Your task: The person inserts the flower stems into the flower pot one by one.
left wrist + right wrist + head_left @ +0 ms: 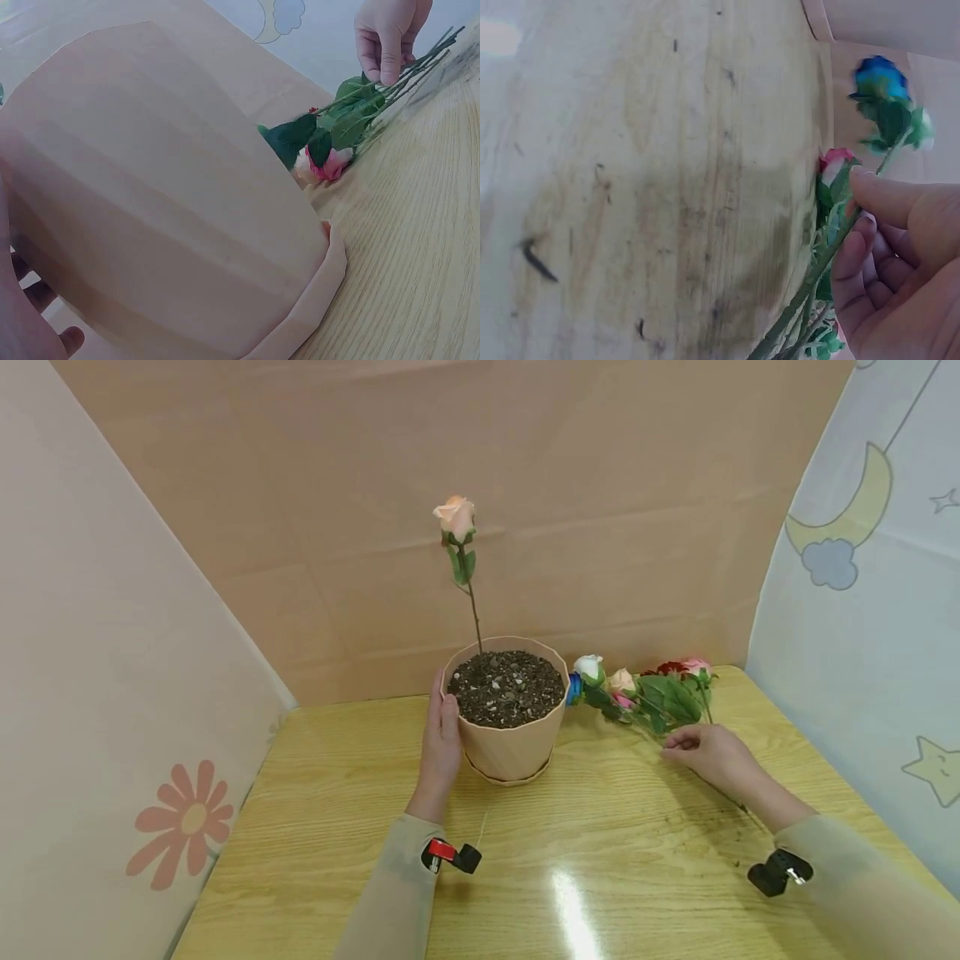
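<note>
Left hand on left side of pot, fingers extended, not clamped. Pot sits mid far edge of tabletop; peach rose stands in its soil. Right hand: thumb and fingers pinching a stem, flowers toward far right corner.

Pale peach on the rose, green on its leaves, and there's a peach-beige pot around dark brown soil flecked with white and grey! Over to the right and what a riot: white rose, blue rose, second peach rose, pink rose, deep red bloom, all among green foliage, on a honey-yellow table streaked with wood grain! Tan across the backdrop, a coral flower with a yellow-orange centre on the pale left wall, and the pale right wall answers with a yellow moon, a blue-grey cloud and a yellow star!
</note>
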The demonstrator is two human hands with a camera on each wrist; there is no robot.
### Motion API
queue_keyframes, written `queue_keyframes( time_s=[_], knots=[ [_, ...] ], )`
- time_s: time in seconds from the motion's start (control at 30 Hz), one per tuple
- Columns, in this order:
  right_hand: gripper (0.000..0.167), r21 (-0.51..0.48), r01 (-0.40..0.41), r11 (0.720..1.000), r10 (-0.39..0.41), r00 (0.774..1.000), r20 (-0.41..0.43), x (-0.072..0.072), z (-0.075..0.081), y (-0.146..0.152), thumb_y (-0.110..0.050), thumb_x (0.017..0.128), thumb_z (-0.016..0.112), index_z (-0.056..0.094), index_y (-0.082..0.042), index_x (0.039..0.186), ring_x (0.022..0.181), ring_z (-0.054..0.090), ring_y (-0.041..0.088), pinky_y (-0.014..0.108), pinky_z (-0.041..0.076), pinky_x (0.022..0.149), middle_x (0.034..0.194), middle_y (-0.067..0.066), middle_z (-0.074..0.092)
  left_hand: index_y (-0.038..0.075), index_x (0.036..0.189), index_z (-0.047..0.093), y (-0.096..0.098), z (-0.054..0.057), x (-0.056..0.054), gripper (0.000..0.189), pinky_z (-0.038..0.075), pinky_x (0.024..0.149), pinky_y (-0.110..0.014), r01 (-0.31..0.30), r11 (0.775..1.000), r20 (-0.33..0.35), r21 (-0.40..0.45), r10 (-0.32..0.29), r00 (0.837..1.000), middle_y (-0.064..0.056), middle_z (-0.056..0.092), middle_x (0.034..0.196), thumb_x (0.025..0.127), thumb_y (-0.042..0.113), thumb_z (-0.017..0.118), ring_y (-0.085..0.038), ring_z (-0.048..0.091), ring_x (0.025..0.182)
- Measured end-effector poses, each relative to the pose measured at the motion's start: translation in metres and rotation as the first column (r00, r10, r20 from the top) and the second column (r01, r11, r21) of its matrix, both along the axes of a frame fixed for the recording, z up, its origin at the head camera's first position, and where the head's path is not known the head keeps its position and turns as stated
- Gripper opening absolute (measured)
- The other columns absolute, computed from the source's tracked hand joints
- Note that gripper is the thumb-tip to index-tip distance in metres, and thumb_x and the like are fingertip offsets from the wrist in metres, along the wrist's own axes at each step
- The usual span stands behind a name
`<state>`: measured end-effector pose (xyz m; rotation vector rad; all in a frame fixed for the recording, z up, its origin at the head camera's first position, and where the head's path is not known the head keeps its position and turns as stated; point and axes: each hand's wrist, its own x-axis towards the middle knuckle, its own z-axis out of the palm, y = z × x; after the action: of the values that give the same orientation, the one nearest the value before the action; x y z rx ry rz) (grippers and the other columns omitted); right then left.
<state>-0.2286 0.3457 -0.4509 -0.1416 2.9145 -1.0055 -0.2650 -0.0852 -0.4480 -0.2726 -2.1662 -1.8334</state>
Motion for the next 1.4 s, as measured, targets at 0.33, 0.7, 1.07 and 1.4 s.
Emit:
queue_keyframes(
  time_s=[0.33, 0.7, 1.07, 1.4],
  knots=[
    [0.032, -0.049, 0.042, 0.998, -0.043, 0.999, -0.019, 0.000, 0.005, -0.007, -0.031, 0.108, 0.076, 0.078, -0.002, 0.122, 0.093, 0.069, 0.026, 0.040, 0.056, 0.076, 0.111, 0.013, 0.077, 0.034, 0.178, 0.022, 0.000, 0.001, 0.000, 0.056, 0.022, 0.132, -0.059, -0.010, 1.000, 0.002, 0.005, 0.010, 1.000, 0.000, 0.022, 0.182, 0.123, 0.037, 0.032, -0.033, 0.029, 0.164],
    [0.049, -0.168, 0.090, 0.982, -0.105, 0.991, -0.087, -0.012, 0.052, -0.024, -0.044, 0.110, 0.070, 0.076, -0.003, 0.137, 0.101, 0.073, 0.028, 0.033, 0.059, 0.077, 0.126, 0.021, 0.076, 0.034, 0.178, 0.020, 0.000, 0.001, 0.000, 0.057, 0.023, 0.131, -0.061, -0.003, 1.000, -0.007, 0.002, 0.003, 1.000, -0.001, 0.021, 0.183, 0.123, 0.039, 0.032, -0.034, 0.027, 0.164],
    [0.060, -0.335, 0.084, 0.939, -0.142, 0.978, -0.151, -0.024, 0.113, -0.066, -0.061, 0.103, 0.073, 0.076, -0.013, 0.140, 0.100, 0.075, 0.015, 0.023, 0.055, 0.086, 0.113, -0.004, 0.081, 0.033, 0.178, 0.021, 0.000, -0.001, -0.001, 0.057, 0.023, 0.131, -0.061, -0.017, 1.000, -0.008, 0.002, 0.017, 1.000, -0.002, 0.021, 0.182, 0.123, 0.038, 0.033, -0.034, 0.027, 0.165],
    [0.048, -0.511, 0.016, 0.860, -0.158, 0.959, -0.235, -0.035, 0.150, -0.102, -0.046, 0.105, 0.078, 0.079, -0.007, 0.133, 0.093, 0.076, 0.011, 0.022, 0.061, 0.079, 0.100, -0.016, 0.080, 0.029, 0.179, 0.020, 0.000, 0.001, 0.000, 0.058, 0.024, 0.131, -0.058, -0.005, 1.000, -0.026, 0.007, 0.005, 1.000, -0.001, 0.021, 0.182, 0.123, 0.036, 0.033, -0.034, 0.029, 0.164]
  ],
)
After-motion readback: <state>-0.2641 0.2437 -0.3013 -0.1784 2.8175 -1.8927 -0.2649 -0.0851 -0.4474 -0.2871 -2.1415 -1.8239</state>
